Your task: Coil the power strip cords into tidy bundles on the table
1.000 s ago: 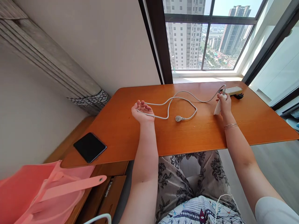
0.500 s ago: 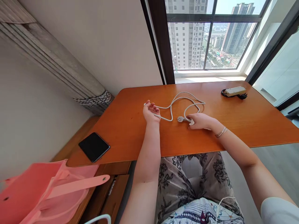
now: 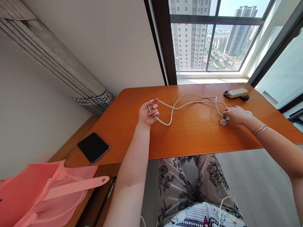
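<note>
Plug (image 3: 223, 122) and right hand (image 3: 236, 115) moved rightward, left hand (image 3: 148, 113) curled round cable (image 3: 173, 108)

The tabletop (image 3: 189, 135) is orange-brown, smooth and slightly glossy, with rounded far corners. Between the left hand (image 3: 149, 113) and the right hand (image 3: 238, 115), a white cord (image 3: 168, 125) lies in loose, crossing loops, its round plug (image 3: 223, 122) just beside the right fingers. Beyond the right hand is a pale bar (image 3: 237, 92) with a black cord (image 3: 226, 95) around it. A flat black device (image 3: 93, 147) lies nearer the body, left of the left hand.
</note>
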`<state>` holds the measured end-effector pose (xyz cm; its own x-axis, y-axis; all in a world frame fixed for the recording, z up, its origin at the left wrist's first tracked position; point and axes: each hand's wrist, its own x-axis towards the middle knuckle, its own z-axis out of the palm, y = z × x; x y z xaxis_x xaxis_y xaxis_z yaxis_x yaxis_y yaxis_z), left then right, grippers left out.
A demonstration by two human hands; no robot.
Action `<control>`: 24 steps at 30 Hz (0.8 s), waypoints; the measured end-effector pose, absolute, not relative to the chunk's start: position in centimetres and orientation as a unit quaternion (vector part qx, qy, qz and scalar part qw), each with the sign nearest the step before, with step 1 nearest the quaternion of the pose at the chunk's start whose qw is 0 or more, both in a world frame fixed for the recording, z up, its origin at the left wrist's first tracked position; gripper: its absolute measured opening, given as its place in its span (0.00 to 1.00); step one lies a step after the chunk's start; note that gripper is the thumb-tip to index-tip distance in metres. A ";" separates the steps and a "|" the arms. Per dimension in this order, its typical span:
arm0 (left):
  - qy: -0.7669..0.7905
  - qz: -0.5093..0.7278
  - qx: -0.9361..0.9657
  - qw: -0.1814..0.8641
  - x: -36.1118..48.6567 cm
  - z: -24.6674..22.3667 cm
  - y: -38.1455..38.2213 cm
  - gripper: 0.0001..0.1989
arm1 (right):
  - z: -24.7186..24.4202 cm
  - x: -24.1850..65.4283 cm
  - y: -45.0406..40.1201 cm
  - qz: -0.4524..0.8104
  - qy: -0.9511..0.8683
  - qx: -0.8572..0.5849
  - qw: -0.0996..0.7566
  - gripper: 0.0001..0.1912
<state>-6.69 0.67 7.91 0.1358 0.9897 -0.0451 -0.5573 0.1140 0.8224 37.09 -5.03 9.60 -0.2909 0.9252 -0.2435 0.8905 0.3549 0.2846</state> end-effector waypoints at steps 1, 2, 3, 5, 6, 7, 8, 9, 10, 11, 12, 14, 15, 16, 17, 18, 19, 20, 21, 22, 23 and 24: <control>0.347 0.541 0.396 0.656 -7.5 8.2 0.7 0.07 | 9.7 39.0 -5.0 0.064 0.793 0.574 0.194 0.14; 0.382 0.506 0.459 0.623 -8.3 8.6 0.8 0.07 | 9.7 40.8 -4.9 0.076 0.788 0.578 0.199 0.14; 0.422 0.465 0.523 0.576 -8.9 9.0 0.9 0.07 | 9.6 42.4 -4.9 0.083 0.782 0.583 0.205 0.13; 0.502 0.355 0.648 0.449 -9.7 10.1 1.0 0.08 | 9.2 45.4 -4.8 0.094 0.773 0.595 0.198 0.13; 0.535 0.282 0.703 0.374 -9.9 10.6 1.1 0.08 | 8.9 46.7 -4.8 0.096 0.768 0.603 0.191 0.12; 0.562 0.199 0.746 0.295 -9.9 11.1 1.1 0.08 | 8.5 47.8 -4.7 0.100 0.763 0.612 0.184 0.12; 0.584 0.112 0.774 0.218 -9.8 11.4 1.2 0.09 | 8.2 48.7 -4.7 0.105 0.759 0.617 0.178 0.12; 0.602 0.027 0.784 0.150 -9.6 11.6 1.2 0.09 | 7.9 49.5 -4.6 0.107 0.758 0.620 0.173 0.13; 0.617 -0.046 0.779 0.099 -9.5 11.7 1.3 0.10 | 7.6 50.0 -4.5 0.108 0.757 0.622 0.170 0.14; 0.631 -0.103 0.766 0.068 -9.6 11.6 1.4 0.13 | 7.4 50.3 -4.4 0.106 0.759 0.621 0.167 0.15; 0.646 -0.142 0.748 0.054 -9.8 11.4 1.5 0.18 | 7.4 50.5 -4.3 0.102 0.763 0.617 0.165 0.16; 0.678 -0.172 0.712 0.054 -11.0 10.7 2.0 0.30 | 7.5 50.4 -4.0 0.094 0.777 0.600 0.165 0.17; 0.698 -0.170 0.694 0.051 -12.0 10.3 2.3 0.36 | 7.7 50.2 -3.9 0.091 0.785 0.589 0.168 0.17; 0.723 -0.159 0.671 0.039 -13.0 9.9 2.6 0.40 | 8.0 50.1 -3.7 0.088 0.794 0.577 0.173 0.17; 0.742 -0.147 0.653 0.030 -14.1 9.6 2.9 0.41 | 8.3 49.9 -3.5 0.086 0.802 0.564 0.178 0.18; 0.753 -0.132 0.645 0.023 -15.1 9.4 3.2 0.40 | 8.5 49.8 -3.4 0.084 0.809 0.552 0.182 0.18; 0.755 -0.122 0.645 0.018 -16.0 9.2 3.3 0.38 | 8.7 49.7 -3.2 0.083 0.815 0.543 0.183 0.18; 0.752 -0.114 0.649 0.015 -16.7 9.1 3.4 0.35 | 8.9 49.8 -3.0 0.081 0.820 0.536 0.181 0.18; 0.746 -0.109 0.657 0.017 -17.2 8.9 3.3 0.33 | 8.9 49.9 -2.9 0.078 0.825 0.532 0.177 0.17; 0.736 -0.106 0.668 0.021 -17.5 8.7 3.1 0.32 | 8.9 50.1 -2.7 0.075 0.827 0.529 0.173 0.17; 0.725 -0.105 0.680 0.027 -17.6 8.4 2.9 0.30 | 8.8 50.4 -2.5 0.073 0.829 0.528 0.170 0.17; 0.712 -0.103 0.694 0.033 -17.5 8.1 2.6 0.28 | 8.6 50.6 -2.3 0.071 0.828 0.529 0.171 0.16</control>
